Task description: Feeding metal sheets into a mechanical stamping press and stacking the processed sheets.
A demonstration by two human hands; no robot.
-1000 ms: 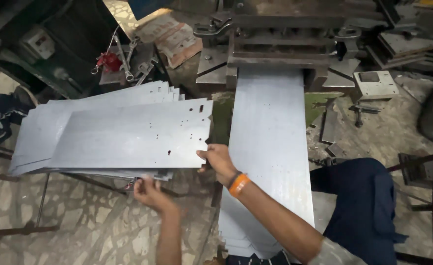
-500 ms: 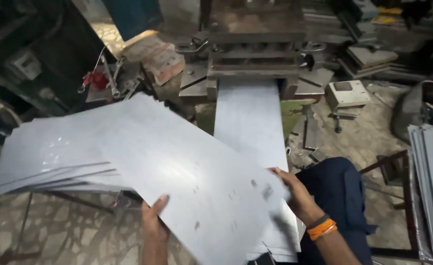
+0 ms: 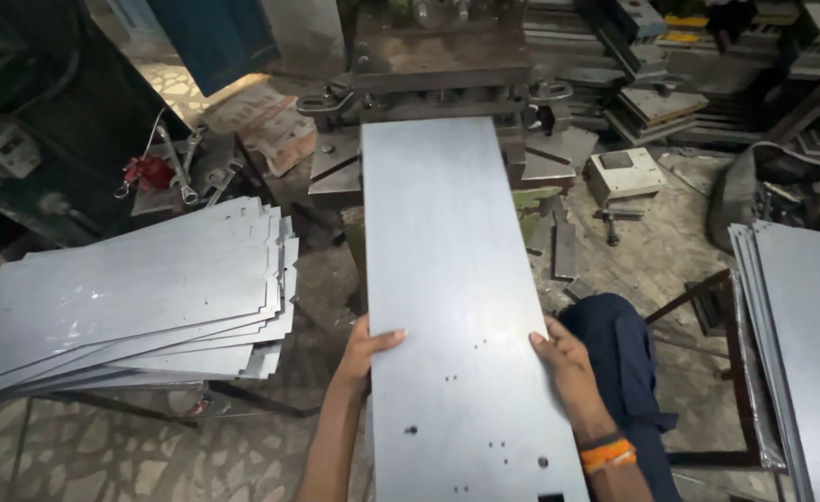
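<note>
Cluttered workshop floor, metal scrap and tools around a dark press [image 3: 442, 56] at the far end. We hold a long grey metal sheet [image 3: 456, 307] lying lengthwise, its far end under the press. Our left hand [image 3: 365, 349] grips the sheet's left edge, thumb on top; our right hand [image 3: 563, 358] clasps its right edge. Stack of punched sheets [image 3: 131, 297] rests just left; another sheet pile [image 3: 805, 335] sits well apart, right.
</note>
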